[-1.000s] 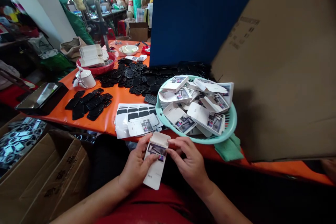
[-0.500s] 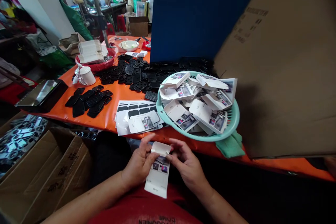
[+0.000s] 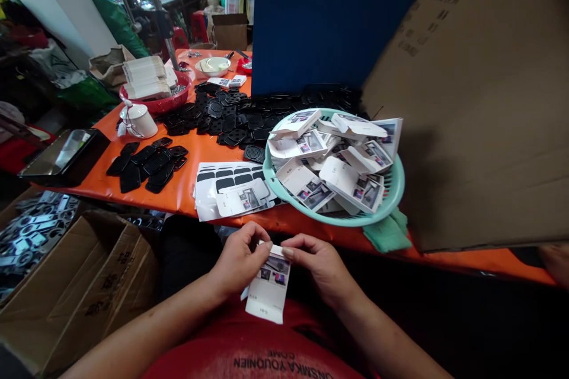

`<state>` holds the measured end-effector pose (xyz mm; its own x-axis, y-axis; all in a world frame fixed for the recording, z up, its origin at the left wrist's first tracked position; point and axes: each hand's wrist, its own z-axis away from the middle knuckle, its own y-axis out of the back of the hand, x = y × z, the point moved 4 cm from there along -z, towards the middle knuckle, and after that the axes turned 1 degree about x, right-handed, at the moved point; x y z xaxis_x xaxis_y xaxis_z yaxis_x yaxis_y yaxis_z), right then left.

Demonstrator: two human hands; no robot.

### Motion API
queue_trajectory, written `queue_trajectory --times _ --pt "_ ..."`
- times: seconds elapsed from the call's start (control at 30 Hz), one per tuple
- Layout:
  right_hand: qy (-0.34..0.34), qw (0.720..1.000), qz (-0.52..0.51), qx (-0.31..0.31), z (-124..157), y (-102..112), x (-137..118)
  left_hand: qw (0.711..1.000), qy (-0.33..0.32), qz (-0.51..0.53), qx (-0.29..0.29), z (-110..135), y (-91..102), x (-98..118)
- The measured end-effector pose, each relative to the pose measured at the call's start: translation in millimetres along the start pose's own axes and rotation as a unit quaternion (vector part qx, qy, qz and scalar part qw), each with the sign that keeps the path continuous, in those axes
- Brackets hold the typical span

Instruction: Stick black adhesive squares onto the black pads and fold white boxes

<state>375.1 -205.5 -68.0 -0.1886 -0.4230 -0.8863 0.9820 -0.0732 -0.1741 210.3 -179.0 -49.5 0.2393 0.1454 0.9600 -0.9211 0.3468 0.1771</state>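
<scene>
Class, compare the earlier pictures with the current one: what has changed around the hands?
The far flap of the small box, raised before, now appears folded down, with the left hand and right hand pinching that end. Both hands keep hold; the near flap stays open, and the green basket remains in place.

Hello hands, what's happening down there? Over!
Left hand, right hand: both pinching small white box. Near flap sticking out. Teal basket beyond, not in the way.
</scene>
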Motion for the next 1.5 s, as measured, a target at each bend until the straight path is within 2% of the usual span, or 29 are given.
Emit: queue_trajectory --times 0.1,0.17,0.3,0.43,0.5,0.6,0.7,0.77,0.83,0.93,1.0,1.07,1.1,1.17,1.27,1.4,1.5 --pt "-0.052 0.998 -0.039 0.012 -0.6 1.0 2.7 0.999 0.024 0.021 -0.002 -4.3 -2.9 0.9" --pt "-0.045 0.999 -0.019 0.017 -1.3 3.4 1.6 0.999 0.035 0.028 -0.006 -5.4 -3.9 1.2" --pt "0.054 0.996 0.063 0.015 1.8 11.1 -3.1 0.999 0.024 0.035 -0.011 -1.2 -3.3 -1.2" --pt "0.183 0.976 0.112 -0.028 13.6 11.8 4.0 0.998 -0.061 0.020 -0.009 6.0 -0.7 -8.9" --pt "0.192 0.975 0.104 -0.039 17.8 9.0 13.2 0.996 -0.084 0.014 -0.014 6.5 -0.2 -13.5" --pt "0.219 0.967 0.131 -0.003 22.1 5.0 12.4 0.993 -0.111 0.008 -0.032 4.1 2.4 -9.5" --pt "0.322 0.924 0.206 0.028 28.6 5.2 -22.3 0.984 -0.172 -0.022 -0.041 -0.7 12.8 8.9" --pt "0.374 0.899 0.218 0.063 30.2 15.3 -60.0 0.975 -0.207 -0.081 -0.002 -9.1 26.9 19.5" --pt "0.380 0.898 0.193 0.109 24.5 33.4 -103.0 0.954 -0.232 -0.181 0.064 -23.5 43.6 22.7" --pt "0.386 0.893 0.118 0.198 2.5 65.4 -169.8 0.884 -0.263 -0.364 0.133 -52.5 61.0 11.6" --pt "0.392 0.885 0.097 0.233 -21.4 81.1 -208.7 0.833 -0.276 -0.456 0.145 -71.2 64.9 -3.5" --pt "0.391 0.879 0.106 0.252 -49.1 92.1 -238.9 0.795 -0.287 -0.513 0.148 -84.4 64.4 -18.7" --pt "0.366 0.884 0.134 0.257 -64.2 96.6 -249.3 0.781 -0.293 -0.531 0.150 -88.4 63.2 -25.0" --pt "0.297 0.884 0.266 0.244 -93.2 103.7 -263.2 0.758 -0.312 -0.550 0.161 -91.4 60.4 -33.4" --pt "0.223 0.849 0.412 0.242 -126.4 123.2 -276.6 0.734 -0.347 -0.554 0.187 -88.1 57.3 -36.8" --pt "0.168 0.807 0.478 0.302 -166.8 162.9 -295.3 0.719 -0.361 -0.560 0.199 -85.0 56.2 -34.9" --pt "0.082 0.790 0.541 0.278 -204.5 185.4 -296.4 0.712 -0.370 -0.563 0.200 -85.2 56.5 -33.6"
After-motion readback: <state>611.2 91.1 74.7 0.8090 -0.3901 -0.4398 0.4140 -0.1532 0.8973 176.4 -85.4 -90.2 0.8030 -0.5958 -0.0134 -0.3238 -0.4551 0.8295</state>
